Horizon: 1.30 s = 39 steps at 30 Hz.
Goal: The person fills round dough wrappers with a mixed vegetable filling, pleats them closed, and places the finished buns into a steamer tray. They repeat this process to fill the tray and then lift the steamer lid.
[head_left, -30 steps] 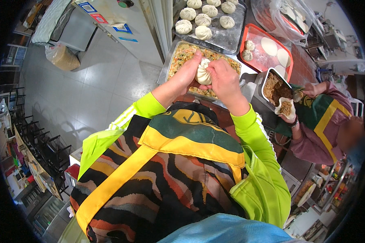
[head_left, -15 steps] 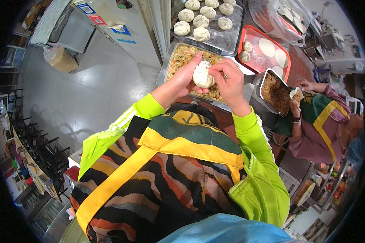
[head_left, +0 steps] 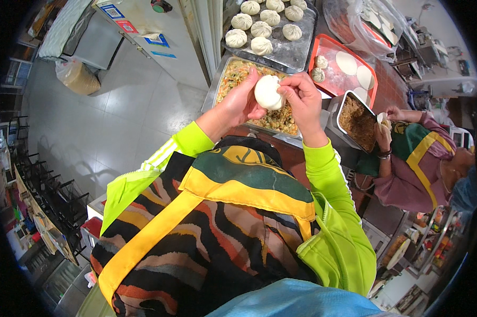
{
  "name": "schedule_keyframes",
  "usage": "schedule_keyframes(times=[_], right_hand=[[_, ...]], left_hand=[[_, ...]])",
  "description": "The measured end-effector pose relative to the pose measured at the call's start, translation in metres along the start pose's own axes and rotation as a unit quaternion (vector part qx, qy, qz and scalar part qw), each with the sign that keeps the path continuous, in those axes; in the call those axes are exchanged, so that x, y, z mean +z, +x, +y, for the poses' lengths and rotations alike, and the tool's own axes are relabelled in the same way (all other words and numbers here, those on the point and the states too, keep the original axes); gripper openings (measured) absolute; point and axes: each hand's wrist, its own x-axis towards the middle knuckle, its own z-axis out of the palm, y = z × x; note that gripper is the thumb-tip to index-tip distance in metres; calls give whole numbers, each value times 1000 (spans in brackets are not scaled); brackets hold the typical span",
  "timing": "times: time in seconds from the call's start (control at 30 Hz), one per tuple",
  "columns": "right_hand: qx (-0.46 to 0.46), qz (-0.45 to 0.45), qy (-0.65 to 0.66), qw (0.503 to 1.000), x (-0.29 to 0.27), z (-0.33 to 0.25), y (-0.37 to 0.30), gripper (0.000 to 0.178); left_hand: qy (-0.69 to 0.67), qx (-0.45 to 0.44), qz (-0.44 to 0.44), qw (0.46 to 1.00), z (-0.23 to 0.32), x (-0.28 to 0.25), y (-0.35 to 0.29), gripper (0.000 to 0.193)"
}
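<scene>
Here we are, centre of the frame, just above the middle: a white dough bun (head_left: 269,94) sits between our two hands. Our left hand (head_left: 241,98) is curled around its left side, thumb up along the edge, apparently a cradle to keep soft dough round. Our right hand (head_left: 304,100) has the upper right edge pinched between thumb and fingertips, a light hold that would seem to spare the shape. The smooth side faces us; we can't make out the gathered part.

Right underneath, a metal pan (head_left: 221,78) of chopped vegetable filling (head_left: 236,74), close enough, we'd guess, to catch drips and keep reaches short. Top centre, a dark baking tray (head_left: 302,50) carries pleated buns (head_left: 261,46), spaced apart, presumably so they won't stick. Upper right, the red tray (head_left: 327,47) has flat dough rounds (head_left: 346,62) and two small buns (head_left: 318,75) at its left side. And over at right, a co-worker's hands (head_left: 384,134) hold a piece of dough beside brown filling (head_left: 355,119), handily near, we reckon.
</scene>
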Motion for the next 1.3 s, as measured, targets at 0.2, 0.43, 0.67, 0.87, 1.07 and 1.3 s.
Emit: schedule_keyframes(times=[0.2,0.43,0.67,0.87,1.07,1.3], right_hand=[[-15,-15,-22,1000,-2,-2,-4,7],[-94,6,-108,990,1,0,-2,19],[-63,-54,-89,993,18,-2,-14,88],[-114,-36,-151,981,24,2,-11,81],[-205,-42,-264,941,17,1,-4,71],[-144,2,-127,981,12,-3,-5,36]], left_hand=[[96,-23,92,991,-4,17,8,74],[98,46,126,986,-9,14,7,74],[68,107,141,982,-28,19,16,69],[88,154,154,972,-38,19,14,64],[-69,126,164,976,-23,41,11,64],[-83,162,152,972,-18,18,20,60]])
